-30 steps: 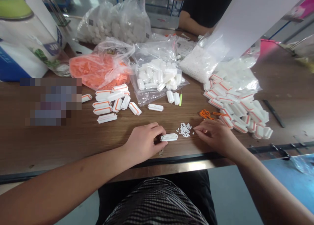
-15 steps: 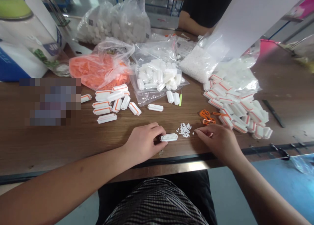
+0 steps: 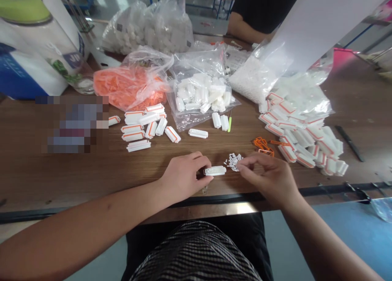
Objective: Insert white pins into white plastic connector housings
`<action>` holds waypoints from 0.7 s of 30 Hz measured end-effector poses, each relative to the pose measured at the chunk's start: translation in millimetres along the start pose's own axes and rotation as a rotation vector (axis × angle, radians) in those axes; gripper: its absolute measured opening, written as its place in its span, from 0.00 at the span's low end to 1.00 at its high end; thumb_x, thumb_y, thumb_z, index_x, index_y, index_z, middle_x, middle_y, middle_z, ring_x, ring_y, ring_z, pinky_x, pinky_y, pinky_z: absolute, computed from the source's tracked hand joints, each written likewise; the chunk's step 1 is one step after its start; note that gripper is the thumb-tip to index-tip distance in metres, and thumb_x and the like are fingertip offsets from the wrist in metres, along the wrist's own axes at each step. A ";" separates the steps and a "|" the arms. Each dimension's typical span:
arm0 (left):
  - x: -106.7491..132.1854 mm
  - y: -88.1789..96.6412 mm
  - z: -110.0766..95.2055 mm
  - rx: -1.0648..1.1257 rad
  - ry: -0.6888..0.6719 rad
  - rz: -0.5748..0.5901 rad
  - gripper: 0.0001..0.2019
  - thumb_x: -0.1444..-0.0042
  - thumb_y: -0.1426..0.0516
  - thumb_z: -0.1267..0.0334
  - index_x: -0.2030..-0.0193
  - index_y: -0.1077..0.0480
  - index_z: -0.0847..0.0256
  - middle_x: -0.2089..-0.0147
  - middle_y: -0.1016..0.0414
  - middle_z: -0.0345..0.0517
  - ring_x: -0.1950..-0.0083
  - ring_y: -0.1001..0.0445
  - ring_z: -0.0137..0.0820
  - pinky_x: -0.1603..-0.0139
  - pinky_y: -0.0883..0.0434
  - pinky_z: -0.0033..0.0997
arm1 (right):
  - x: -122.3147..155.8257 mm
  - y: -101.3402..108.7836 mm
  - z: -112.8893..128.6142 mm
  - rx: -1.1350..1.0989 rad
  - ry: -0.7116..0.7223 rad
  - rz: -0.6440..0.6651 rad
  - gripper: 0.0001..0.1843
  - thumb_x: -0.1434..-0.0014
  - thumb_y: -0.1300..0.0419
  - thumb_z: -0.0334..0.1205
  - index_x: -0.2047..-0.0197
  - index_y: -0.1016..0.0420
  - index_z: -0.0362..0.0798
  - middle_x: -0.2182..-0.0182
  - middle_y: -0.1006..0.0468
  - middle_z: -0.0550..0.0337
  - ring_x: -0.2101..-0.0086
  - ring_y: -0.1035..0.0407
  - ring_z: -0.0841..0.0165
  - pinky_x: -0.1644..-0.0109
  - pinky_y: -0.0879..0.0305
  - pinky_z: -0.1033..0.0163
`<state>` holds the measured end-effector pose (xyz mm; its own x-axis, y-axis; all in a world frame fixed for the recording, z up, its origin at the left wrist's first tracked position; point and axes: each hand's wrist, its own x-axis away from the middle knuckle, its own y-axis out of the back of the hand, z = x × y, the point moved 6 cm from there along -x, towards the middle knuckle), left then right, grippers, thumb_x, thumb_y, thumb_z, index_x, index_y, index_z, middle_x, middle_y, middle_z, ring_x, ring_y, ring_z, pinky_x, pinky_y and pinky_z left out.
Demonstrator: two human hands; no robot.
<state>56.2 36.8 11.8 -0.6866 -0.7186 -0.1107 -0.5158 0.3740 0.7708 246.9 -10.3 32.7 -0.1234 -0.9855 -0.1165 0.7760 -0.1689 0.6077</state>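
My left hand (image 3: 183,178) rests on the wooden table (image 3: 92,179) and shut on a white multi-hole plastic connector housing (image 3: 214,170), which lies flat with its holes upward. My right hand (image 3: 266,179) is just to the right, its thumb and forefinger pinched near the housing. Those fingertips touch the edge of a small heap of tiny white plastic pieces (image 3: 234,161). Whether they hold one piece is too small to tell. Small orange clips (image 3: 261,145) lie beyond my right hand.
White connector housings with orange strips lie in loose groups at left (image 3: 137,128) and right (image 3: 300,138). Plastic bags (image 3: 199,93) of white and orange parts stand behind them. A black tool (image 3: 349,143) lies at right. A co-worker's arm (image 3: 241,30) is across the table.
My right hand has moved left from beside the heap to over its edge, with its fingers pinched closer to the housing. My view has shifted slightly. The left hand still holds the housing.
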 end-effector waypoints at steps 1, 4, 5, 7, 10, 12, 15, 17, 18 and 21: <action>0.0 -0.3 0.1 -0.006 0.007 -0.001 0.05 0.45 0.37 0.63 0.62 0.27 0.58 0.66 0.27 0.36 0.72 0.32 0.25 0.68 0.35 0.27 | 0.5 -9.7 12.9 -0.001 0.075 0.070 0.07 0.45 0.38 0.40 0.73 0.22 0.51 0.75 0.21 0.62 0.73 0.29 0.68 0.66 0.34 0.61; 0.3 -1.5 -0.4 -0.009 0.005 -0.003 0.06 0.45 0.37 0.63 0.61 0.27 0.58 0.65 0.27 0.36 0.69 0.30 0.26 0.67 0.35 0.28 | 1.1 -32.7 37.5 0.044 0.236 0.178 0.08 0.42 0.39 0.37 0.73 0.24 0.50 0.77 0.24 0.64 0.73 0.31 0.70 0.61 0.37 0.58; 0.4 -1.9 -0.7 -0.006 0.000 -0.001 0.06 0.45 0.37 0.63 0.62 0.27 0.59 0.65 0.27 0.36 0.68 0.29 0.27 0.66 0.34 0.28 | 0.5 -37.7 40.7 0.065 0.267 0.191 0.08 0.42 0.39 0.36 0.73 0.24 0.50 0.77 0.25 0.65 0.73 0.31 0.70 0.60 0.39 0.58; 0.8 -2.8 -0.5 0.000 0.000 0.006 0.06 0.45 0.37 0.63 0.62 0.28 0.59 0.66 0.28 0.36 0.67 0.28 0.28 0.65 0.34 0.28 | -1.5 -44.5 41.8 0.110 0.302 0.213 0.09 0.40 0.39 0.37 0.73 0.25 0.49 0.77 0.26 0.66 0.73 0.32 0.71 0.59 0.41 0.58; 1.0 -3.8 0.1 -0.005 0.009 0.022 0.06 0.45 0.37 0.62 0.62 0.28 0.59 0.66 0.28 0.36 0.66 0.28 0.29 0.64 0.33 0.30 | -5.0 -48.4 39.8 0.168 0.329 0.261 0.11 0.39 0.39 0.37 0.73 0.26 0.48 0.77 0.27 0.65 0.72 0.33 0.71 0.59 0.43 0.58; 1.0 -4.0 -0.1 -0.013 0.009 0.031 0.06 0.44 0.38 0.62 0.62 0.28 0.59 0.65 0.27 0.37 0.65 0.27 0.30 0.63 0.32 0.30 | -6.2 -49.0 41.5 0.194 0.364 0.290 0.10 0.38 0.40 0.37 0.72 0.26 0.48 0.76 0.26 0.65 0.72 0.33 0.70 0.59 0.43 0.58; 0.8 -3.9 -0.7 -0.031 0.006 0.041 0.05 0.44 0.39 0.62 0.63 0.28 0.59 0.64 0.27 0.38 0.64 0.27 0.31 0.63 0.31 0.31 | -5.0 -49.5 48.6 0.274 0.448 0.307 0.11 0.36 0.42 0.36 0.71 0.26 0.48 0.75 0.25 0.63 0.71 0.33 0.70 0.60 0.44 0.58; 0.7 -3.7 -0.8 -0.036 0.007 0.045 0.04 0.44 0.39 0.63 0.63 0.29 0.59 0.64 0.26 0.38 0.63 0.27 0.31 0.62 0.31 0.31 | -2.3 -50.1 53.3 0.351 0.501 0.305 0.13 0.35 0.44 0.36 0.72 0.26 0.48 0.74 0.25 0.62 0.70 0.33 0.69 0.59 0.44 0.58; 0.7 -3.7 -0.7 -0.034 0.008 0.046 0.05 0.44 0.39 0.63 0.62 0.29 0.59 0.64 0.26 0.39 0.63 0.27 0.31 0.62 0.30 0.32 | -0.7 -50.1 55.0 0.380 0.518 0.301 0.13 0.35 0.45 0.35 0.71 0.25 0.48 0.74 0.24 0.61 0.70 0.32 0.68 0.59 0.44 0.57; 0.9 -4.0 -0.2 -0.024 0.011 0.043 0.06 0.44 0.39 0.62 0.60 0.28 0.59 0.63 0.26 0.39 0.63 0.26 0.31 0.61 0.30 0.32 | 3.2 -47.3 57.9 0.407 0.538 0.260 0.12 0.35 0.45 0.33 0.68 0.23 0.49 0.72 0.22 0.59 0.69 0.32 0.67 0.59 0.44 0.57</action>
<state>57.7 34.6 8.7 -0.7021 -0.7085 -0.0706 -0.4735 0.3905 0.7895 174.0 -6.4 49.1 0.4370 -0.8680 -0.2358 0.4339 -0.0262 0.9006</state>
